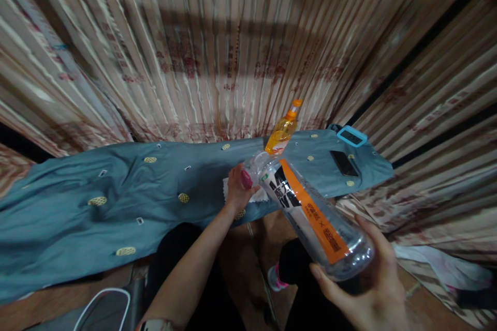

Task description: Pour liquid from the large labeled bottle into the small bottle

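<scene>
A large clear plastic bottle (310,217) with an orange, white and black label is tilted in front of me, its neck end pointing up and left. My right hand (373,279) grips its base, with the thumb below and fingers on the far side. At the neck end, my left hand (237,191) is closed around a pink cap (246,179); the clear part beside it is hard to make out. A white cloth or tissue (259,196) lies under my left hand. Just beyond the neck stands a bottle of orange-yellow liquid (280,134) with an orange cap.
A blue-grey cloth with a pineapple print (163,176) covers the long narrow surface. At its right end lie a dark phone (344,164) and a blue-framed digital display (351,136). Pleated curtains (217,51) hang behind. A white loop (103,292) is at lower left.
</scene>
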A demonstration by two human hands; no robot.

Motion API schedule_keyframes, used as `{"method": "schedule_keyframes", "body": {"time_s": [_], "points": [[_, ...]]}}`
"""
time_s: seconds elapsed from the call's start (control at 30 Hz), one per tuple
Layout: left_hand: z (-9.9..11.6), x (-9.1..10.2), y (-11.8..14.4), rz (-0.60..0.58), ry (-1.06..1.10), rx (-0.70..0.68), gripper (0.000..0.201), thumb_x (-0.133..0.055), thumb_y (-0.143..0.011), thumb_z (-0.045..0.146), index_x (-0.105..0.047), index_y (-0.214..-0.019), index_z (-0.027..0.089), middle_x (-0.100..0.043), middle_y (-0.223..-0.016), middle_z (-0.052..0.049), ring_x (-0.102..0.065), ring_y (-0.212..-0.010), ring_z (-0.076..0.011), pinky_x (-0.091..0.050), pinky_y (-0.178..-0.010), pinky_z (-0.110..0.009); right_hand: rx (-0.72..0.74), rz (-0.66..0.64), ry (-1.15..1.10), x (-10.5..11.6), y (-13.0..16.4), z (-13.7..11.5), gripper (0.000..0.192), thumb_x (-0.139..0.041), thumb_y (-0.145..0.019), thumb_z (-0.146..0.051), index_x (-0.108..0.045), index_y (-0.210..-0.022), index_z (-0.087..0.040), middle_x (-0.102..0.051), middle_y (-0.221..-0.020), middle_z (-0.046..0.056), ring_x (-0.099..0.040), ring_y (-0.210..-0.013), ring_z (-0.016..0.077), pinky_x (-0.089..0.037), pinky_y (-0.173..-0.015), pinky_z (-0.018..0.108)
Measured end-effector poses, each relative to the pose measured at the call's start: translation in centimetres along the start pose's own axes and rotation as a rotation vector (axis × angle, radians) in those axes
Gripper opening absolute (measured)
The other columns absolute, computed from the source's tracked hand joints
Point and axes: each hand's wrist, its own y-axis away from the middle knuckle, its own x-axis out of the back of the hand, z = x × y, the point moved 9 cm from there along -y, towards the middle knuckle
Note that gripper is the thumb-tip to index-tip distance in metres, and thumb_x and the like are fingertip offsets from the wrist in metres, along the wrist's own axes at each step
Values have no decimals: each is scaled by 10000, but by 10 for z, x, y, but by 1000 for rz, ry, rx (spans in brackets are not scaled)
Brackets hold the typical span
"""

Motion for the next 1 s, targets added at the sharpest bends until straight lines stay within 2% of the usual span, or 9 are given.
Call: {"method": "schedule_keyframes", "body": {"time_s": [0.33, 0.5, 0.67, 0.8, 1.0], "points": [[-1, 0, 1, -9, 51, 25, 793, -876, -638, 249, -551, -1361, 207, -606, -1414, -139, -550, -1386, -375, -408, -1218, -590, -32, 6, -52, -4, 5, 7, 1030, -863, -774, -456, -328, -1628, -244, -510, -1527, 100, -649, -1199, 175, -573, -923, 230], [1, 0, 1, -24, 81, 46, 766, -859, -645, 230, -565, -1352, 223, -658, -1380, -117, -622, -1321, -346, -469, -1181, -556, -160, 56, -108, -2, 6, 13, 975, -842, -781, -524, -375, -1608, -301, -508, -1543, 68, -632, -1216, 191, -546, -959, 269], [4, 0, 2, -56, 124, 67, 766, -860, -660, 227, -554, -1362, 230, -671, -1380, -108, -630, -1324, -336, -472, -1185, -553, -90, -15, -84, -5, 8, 18, 1073, -881, -739, -495, -330, -1636, -289, -512, -1549, 94, -644, -1229, 232, -580, -927, 308], [5, 1, 3, -56, 137, 64, 771, -871, -666, 231, -547, -1365, 233, -669, -1392, -109, -622, -1339, -334, -461, -1197, -552, -102, -26, -109, -5, 11, 29, 1084, -886, -731, -504, -333, -1636, -279, -489, -1572, 99, -617, -1285, 242, -576, -949, 307], [3, 0, 4, -40, 132, 72, 787, -892, -658, 245, -545, -1363, 224, -652, -1415, -130, -609, -1357, -352, -451, -1201, -564, -81, -4, -104, -2, 8, 28, 1064, -881, -739, -494, -345, -1632, -278, -503, -1547, 94, -631, -1224, 224, -572, -916, 298]]}}
